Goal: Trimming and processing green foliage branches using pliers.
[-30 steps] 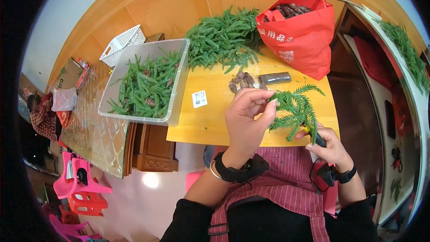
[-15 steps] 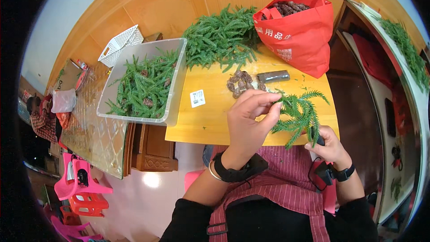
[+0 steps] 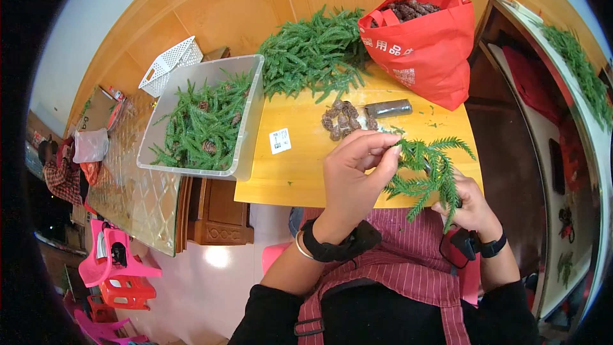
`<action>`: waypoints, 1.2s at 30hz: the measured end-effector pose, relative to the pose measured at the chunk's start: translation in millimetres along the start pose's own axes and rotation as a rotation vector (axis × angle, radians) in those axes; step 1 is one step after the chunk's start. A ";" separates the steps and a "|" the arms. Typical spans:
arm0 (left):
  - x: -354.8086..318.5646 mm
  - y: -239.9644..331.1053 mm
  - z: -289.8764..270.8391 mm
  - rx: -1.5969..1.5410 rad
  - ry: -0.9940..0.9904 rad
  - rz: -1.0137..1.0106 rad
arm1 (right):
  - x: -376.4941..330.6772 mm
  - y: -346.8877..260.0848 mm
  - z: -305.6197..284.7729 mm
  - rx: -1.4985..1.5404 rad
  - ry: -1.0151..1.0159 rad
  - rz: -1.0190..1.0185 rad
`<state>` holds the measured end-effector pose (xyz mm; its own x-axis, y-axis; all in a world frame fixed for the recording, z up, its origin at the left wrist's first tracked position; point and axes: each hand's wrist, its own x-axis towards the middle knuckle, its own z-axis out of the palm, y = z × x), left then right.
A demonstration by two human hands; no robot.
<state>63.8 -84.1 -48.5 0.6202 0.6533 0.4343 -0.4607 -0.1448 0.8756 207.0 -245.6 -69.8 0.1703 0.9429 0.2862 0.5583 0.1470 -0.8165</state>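
Head view: both hands (left hand [image 3: 352, 179], right hand [image 3: 471, 203]) grip a green sprig [image 3: 429, 169].

The left hand [image 3: 351, 176] pinches the tip of a green artificial fir sprig [image 3: 429, 169] between thumb and fingers [image 3: 383, 148], while the right hand [image 3: 469, 203] grips the sprig's lower stem. Both are above the near edge of the yellow wooden bench [image 3: 300, 166]. Just beyond lie a cluster of brown pine cones [image 3: 345, 120] and a dark cylindrical roll [image 3: 387, 108]. A red fabric bag [image 3: 421, 48] stands farther back, beside a heap of green sprigs [image 3: 313, 54]. A clear plastic tub [image 3: 249, 121] of sprigs sits at the left.
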 end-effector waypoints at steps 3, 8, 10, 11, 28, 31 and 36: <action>0.0 -0.4 -0.3 0.053 0.001 0.027 | 0.7 -1.1 -1.0 -0.021 0.005 0.005; -0.5 0.2 -0.5 0.201 0.008 0.102 | -1.9 -2.7 -3.6 0.096 -0.075 0.043; -1.5 -0.5 -0.6 0.254 -0.003 0.129 | -1.6 -9.8 -7.4 0.147 -0.110 0.096; -1.5 -0.4 -0.6 0.253 -0.001 0.128 | -1.3 -12.1 -8.6 0.198 -0.145 0.148; 8.1 -2.7 -12.2 0.669 -0.113 0.435 | -10.2 -19.2 -4.1 0.181 -0.106 0.450; 5.9 1.8 -17.8 0.799 -0.246 0.622 | -12.4 -22.4 -3.3 0.290 -0.100 0.527; 2.9 1.4 -22.1 0.866 -0.251 0.664 | -12.0 -31.3 -2.5 0.356 -0.083 0.577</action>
<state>51.0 -66.0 -50.6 0.5709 0.0996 0.8149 -0.2112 -0.9414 0.2630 189.5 -262.3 -46.4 0.2895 0.9175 -0.2728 0.0928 -0.3106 -0.9460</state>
